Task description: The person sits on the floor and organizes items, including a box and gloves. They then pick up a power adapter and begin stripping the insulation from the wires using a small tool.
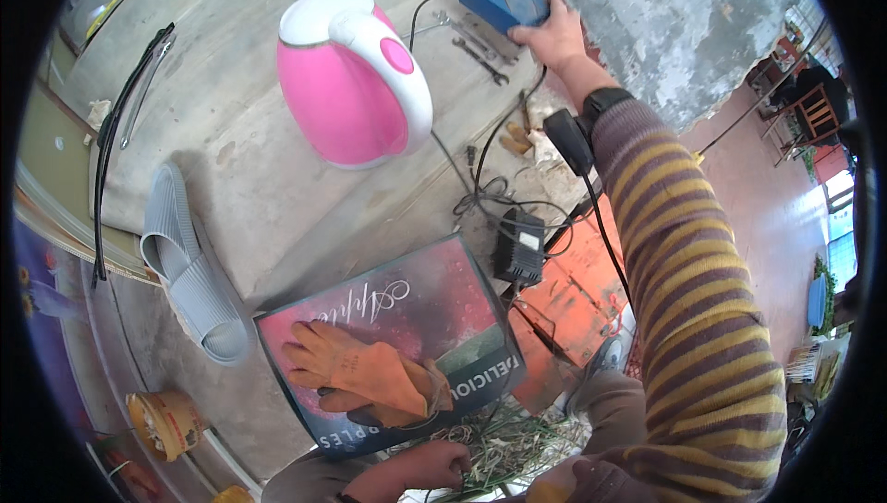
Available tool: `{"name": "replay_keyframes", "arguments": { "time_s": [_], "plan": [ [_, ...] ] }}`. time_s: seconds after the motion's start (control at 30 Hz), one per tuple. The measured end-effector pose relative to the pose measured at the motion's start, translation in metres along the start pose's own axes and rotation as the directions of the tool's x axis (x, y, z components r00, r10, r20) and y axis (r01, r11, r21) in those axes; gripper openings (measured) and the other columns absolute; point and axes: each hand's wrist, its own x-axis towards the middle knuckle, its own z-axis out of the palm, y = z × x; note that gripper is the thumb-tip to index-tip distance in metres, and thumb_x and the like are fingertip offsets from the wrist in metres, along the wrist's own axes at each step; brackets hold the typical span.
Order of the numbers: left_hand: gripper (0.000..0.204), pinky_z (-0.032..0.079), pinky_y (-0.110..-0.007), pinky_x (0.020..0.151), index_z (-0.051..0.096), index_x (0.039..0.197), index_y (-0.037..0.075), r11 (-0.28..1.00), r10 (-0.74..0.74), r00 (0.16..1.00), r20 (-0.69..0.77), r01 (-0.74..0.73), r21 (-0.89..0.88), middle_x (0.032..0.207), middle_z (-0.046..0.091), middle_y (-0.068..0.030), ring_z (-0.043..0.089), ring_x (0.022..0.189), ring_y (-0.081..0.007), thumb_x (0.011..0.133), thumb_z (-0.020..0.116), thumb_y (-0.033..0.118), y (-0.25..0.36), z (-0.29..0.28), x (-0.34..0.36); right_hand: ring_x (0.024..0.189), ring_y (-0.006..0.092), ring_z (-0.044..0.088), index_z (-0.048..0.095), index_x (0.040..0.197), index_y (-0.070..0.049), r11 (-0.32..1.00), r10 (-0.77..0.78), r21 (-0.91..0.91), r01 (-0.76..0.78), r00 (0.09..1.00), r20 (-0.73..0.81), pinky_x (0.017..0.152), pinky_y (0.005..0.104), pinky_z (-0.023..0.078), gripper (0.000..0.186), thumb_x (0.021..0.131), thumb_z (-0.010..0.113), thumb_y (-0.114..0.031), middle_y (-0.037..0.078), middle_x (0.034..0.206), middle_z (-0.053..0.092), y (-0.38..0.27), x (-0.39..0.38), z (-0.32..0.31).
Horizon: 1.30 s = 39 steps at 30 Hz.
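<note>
My right hand, arm stretched far forward, is closed on the near right end of a blue box-shaped thing at the top of the head view. A dark cord runs beside the blue thing. Several metal wrenches lie just below it, and a pink and white electric kettle stands to its left. My left hand is low down, fingers curled, beside the lower edge of a printed cardboard box; whatever is inside those fingers is hidden. Orange work gloves rest on that box.
A grey slipper lies at left, near black cables. Tangled cords join a black power adapter beside an orange metal case. A black plug hangs by my right forearm. Dry straw lies below; a yellow tub stands lower left.
</note>
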Motion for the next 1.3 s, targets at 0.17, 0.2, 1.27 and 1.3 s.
{"name": "replay_keyframes", "arguments": {
  "time_s": [0.17,0.2,1.27,1.3],
  "plan": [
    [0.026,0.046,-0.03,0.062,0.062,0.094,0.005,0.999,0.008,1.0,-0.028,-0.007,0.048,0.073,0.059,-0.0057,0.057,0.067,-0.0167,0.072,0.068,0.017,0.004,-0.004,-0.004,0.122,0.0338,0.043,0.039,0.131,-0.005,0.972,-0.214,-0.103,0.212,0.977,-0.005,0.098,0.0388,0.04,0.061,0.08,0.062,-0.027,0.021,0.134,0.041,0.014,0.009,0.044],
    [0.026,0.046,-0.03,0.061,0.062,0.093,0.005,1.0,0.012,0.999,-0.044,-0.012,-0.009,0.072,0.059,-0.0056,0.056,0.066,-0.0165,0.071,0.069,0.016,0.006,-0.003,-0.006,0.119,0.034,0.045,0.042,0.128,-0.005,0.986,-0.164,-0.018,0.163,0.981,-0.102,0.096,0.0391,0.04,0.055,0.081,0.06,-0.026,0.021,0.129,0.046,0.019,0.004,0.043],
    [0.02,0.048,-0.035,0.066,0.063,0.087,0.003,0.978,-0.042,0.995,-0.085,0.059,0.202,0.077,0.062,-0.0122,0.06,0.073,-0.0252,0.067,0.062,0.006,0.015,0.025,-0.004,0.1,0.0359,0.059,0.061,0.108,-0.007,0.92,0.017,-0.392,-0.008,1.0,0.021,0.088,0.0428,0.046,0.038,0.086,0.05,-0.036,0.016,0.102,0.064,0.061,-0.041,-0.102],
    [0.021,0.047,-0.033,0.062,0.063,0.087,0.002,0.983,-0.009,0.992,-0.124,0.031,0.181,0.072,0.061,-0.0103,0.059,0.068,-0.0214,0.067,0.063,0.007,0.016,0.024,-0.004,0.1,0.0376,0.057,0.059,0.11,-0.005,0.953,0.017,-0.299,-0.045,0.995,-0.096,0.087,0.0429,0.045,0.042,0.085,0.051,-0.038,0.02,0.103,0.062,0.065,-0.034,-0.102]
  ]
}}
